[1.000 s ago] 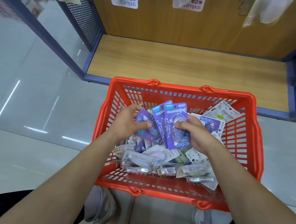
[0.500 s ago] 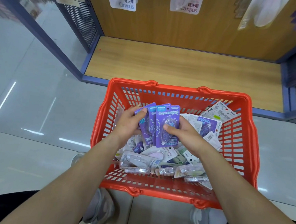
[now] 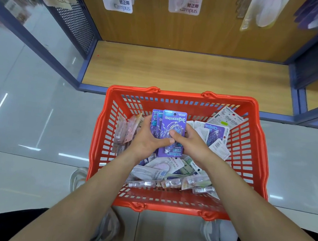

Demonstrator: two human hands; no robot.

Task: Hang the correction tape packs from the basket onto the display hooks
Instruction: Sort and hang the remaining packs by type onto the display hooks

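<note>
Above a red plastic basket (image 3: 256,149) on a shop floor, both hands close on a stack of purple correction tape packs (image 3: 174,121) — fanned loosely between them a second ago, the cards are now squared up, the front one upright with its hang hole at the top. On my remote feed, the left hand (image 3: 146,141) wraps the stack's left edge, thumb laid across the lower front, while the right hand (image 3: 191,144) pinches the right edge, thumb pressing on the clear blister. I read the gathering step as done: with the cards squared, their holes should line up for one hook, though no hook shows in my view — only hanging packs (image 3: 119,0) at the top edge against the wood-grain back panel. The stack sits low inside the basket, above the heap, not yet lifted out. The cards are glossy printed board with rounded corners, each bearing a moulded transparent bubble. Beneath lie loose packs (image 3: 170,179) in pink, green and white, blisters catching the light. The basket's walls are a rigid slotted lattice, and the shelf (image 3: 178,69) beyond is smooth laminate edged in blue.
</note>
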